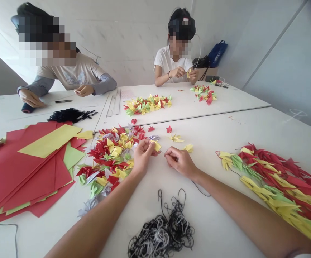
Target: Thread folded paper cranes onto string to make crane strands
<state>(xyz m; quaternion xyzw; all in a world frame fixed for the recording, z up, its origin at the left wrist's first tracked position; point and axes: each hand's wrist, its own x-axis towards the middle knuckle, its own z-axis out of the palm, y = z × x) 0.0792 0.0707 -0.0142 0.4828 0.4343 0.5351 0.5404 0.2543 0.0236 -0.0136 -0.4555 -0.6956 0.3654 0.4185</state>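
Yellow folded-paper piece pinched at the centre of the frame

The left hand grips this small piece between thumb and fingers, just above the white tabletop. Right of it, the right hand has its fingertips closed on a thin, straight strand that reaches to the paper; whether it is needle or thread is too small to tell. Dark string lies below the right wrist.

Left of centre spreads a loose heap of red, yellow, green and grey folded-paper shapes. Red, yellow and green paper sheets are stacked at the left edge. A tangle of black and grey cord sits at bottom centre, and long rows of red, yellow and green folded paper lie at the right edge.

At upper centre, a person in a white shirt holds a yellow piece; at upper left sits another in grey sleeves.
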